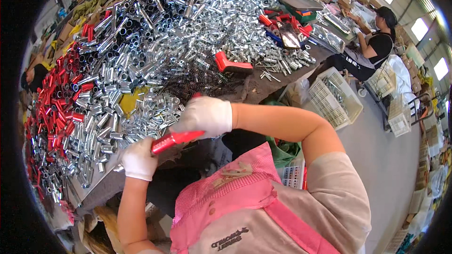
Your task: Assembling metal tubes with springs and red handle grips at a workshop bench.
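Observation:
In white gloves, both my hands are closed on one red tool body [170,142], a smooth tube-like piece held slantwise over the near edge of the table. My left hand [140,159] grips its lower left end. Around its upper right part wraps my right hand [207,115], slightly blurred, and a bit of red shows above those fingers. The tool's ends are hidden by the gloves. Small silvery metal pins and sleeves [157,113] lie just beyond my hands. Farther off, a red and black pistol-shaped handle [234,64] rests beside a pile of dark coil springs [202,77].
Heaped metal tubes [136,23] and red tubes [56,108] cover the table. A grey metal tray [296,0] sits at the back right. Right of the table stands a white plastic crate [335,98] holding metal parts. Another person [376,42] in black sits beyond it.

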`<state>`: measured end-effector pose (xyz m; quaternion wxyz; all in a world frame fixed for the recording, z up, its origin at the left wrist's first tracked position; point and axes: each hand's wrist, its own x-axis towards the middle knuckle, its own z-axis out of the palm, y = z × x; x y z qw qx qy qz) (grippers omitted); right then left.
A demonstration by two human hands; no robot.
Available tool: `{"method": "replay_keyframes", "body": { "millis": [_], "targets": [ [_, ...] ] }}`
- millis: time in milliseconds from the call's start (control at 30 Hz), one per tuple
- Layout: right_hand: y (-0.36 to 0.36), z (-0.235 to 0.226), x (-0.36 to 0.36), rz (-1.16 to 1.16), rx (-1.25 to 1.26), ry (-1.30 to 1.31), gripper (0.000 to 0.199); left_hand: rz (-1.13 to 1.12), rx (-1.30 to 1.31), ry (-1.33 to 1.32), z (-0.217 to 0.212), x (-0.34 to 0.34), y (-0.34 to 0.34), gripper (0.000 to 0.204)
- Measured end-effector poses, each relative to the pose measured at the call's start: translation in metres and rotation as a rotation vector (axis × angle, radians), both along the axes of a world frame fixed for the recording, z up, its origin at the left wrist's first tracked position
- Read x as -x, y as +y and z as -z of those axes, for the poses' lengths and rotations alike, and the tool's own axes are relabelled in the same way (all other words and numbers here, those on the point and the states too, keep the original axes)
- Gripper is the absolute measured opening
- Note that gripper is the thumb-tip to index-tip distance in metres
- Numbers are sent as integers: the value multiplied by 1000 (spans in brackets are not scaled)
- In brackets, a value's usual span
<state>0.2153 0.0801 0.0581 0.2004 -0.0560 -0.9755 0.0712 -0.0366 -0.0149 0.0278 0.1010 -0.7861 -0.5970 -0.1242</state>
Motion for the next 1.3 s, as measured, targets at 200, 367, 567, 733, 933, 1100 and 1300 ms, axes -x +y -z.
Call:
{"method": "replay_keyframes", "body": {
  "millis": [200,367,567,733,933,1100,1300],
  "targets": [
    [-31,12,4,86,1722,130,34,168,-198,145,-30,13,15,15],
    [6,7,3,-35,1904,-203,43,333,-338,259,-43,2,27,13],
    [2,-15,16,207,1025,-406,40,316,-330,297,-42,-8,29,16],
    [-5,-44,23,387,363,-454,42,142,-8,137,-29,-7,33,14],
    [14,-31,27,-4,-525,-172,13,55,1275,-823,-46,-10,33,16],
    [28,-53,18,117,-744,234,39,69,1287,-1470,-30,-22,16,22],
    [42,-2,41,-22,1212,857,93,-81,635,-1048,-48,-34,37,23]
  ]
}}
